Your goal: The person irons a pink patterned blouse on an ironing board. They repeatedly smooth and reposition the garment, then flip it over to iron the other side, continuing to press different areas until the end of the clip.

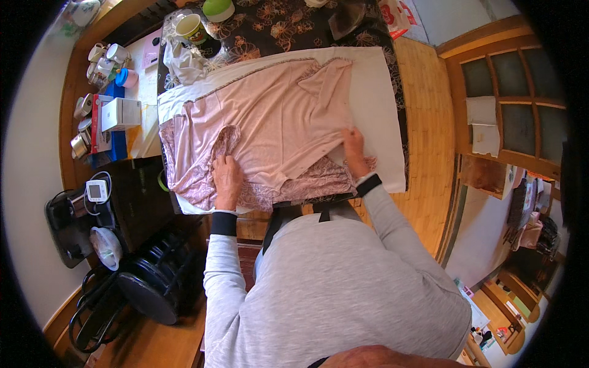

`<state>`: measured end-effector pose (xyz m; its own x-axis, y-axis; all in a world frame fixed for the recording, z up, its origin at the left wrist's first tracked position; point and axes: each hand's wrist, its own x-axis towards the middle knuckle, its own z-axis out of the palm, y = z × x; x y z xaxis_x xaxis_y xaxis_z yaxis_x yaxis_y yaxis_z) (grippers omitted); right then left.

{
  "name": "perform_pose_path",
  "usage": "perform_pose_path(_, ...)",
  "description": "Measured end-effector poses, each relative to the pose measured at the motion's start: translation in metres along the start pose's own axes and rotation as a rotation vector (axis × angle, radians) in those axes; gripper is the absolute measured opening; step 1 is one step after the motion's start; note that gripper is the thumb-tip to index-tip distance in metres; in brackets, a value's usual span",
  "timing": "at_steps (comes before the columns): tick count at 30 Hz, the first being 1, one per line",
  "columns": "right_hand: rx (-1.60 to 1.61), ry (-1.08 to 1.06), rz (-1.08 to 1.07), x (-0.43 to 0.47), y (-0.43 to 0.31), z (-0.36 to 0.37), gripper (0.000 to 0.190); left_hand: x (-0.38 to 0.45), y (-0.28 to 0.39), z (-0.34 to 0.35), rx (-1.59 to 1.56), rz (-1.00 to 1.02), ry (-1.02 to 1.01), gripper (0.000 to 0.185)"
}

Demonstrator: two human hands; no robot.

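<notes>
A pink garment (271,115) with patterned parts lies spread over a white cloth (379,106) on a table with a dark floral cover (262,23). Its plain pale side faces up for the most part, and a lace-like patterned part shows along the near edge. My left hand (227,179) is closed on a patterned fold at the garment's near left. At the near right, my right hand (353,149) grips the garment's edge, with patterned fabric beside the wrist. Small creases run across the middle of the garment.
A paper cup (190,28), a green-lidded container (218,9) and a crumpled white cloth (184,62) sit beyond the garment. Mugs (117,54) and a white box (122,114) stand on the left side surface. Stacked black stools (147,292) and a blood pressure monitor (96,191) are at the lower left.
</notes>
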<state>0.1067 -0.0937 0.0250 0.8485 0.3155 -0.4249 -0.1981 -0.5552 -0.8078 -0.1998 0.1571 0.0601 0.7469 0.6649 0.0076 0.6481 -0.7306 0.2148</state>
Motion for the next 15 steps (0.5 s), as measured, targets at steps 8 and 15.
perform_pose_path(8, 0.933, 0.040, 0.315, -0.044, 0.059, -0.074, 0.028, -0.012, -0.009, 0.018, 0.121, 0.143, 0.018, 0.008)
perform_pose_path(15, 0.875, -0.040, 0.250, -0.055, 0.065, -0.080, 0.031, -0.010, -0.028, -0.001, -0.069, 0.144, 0.071, 0.012)
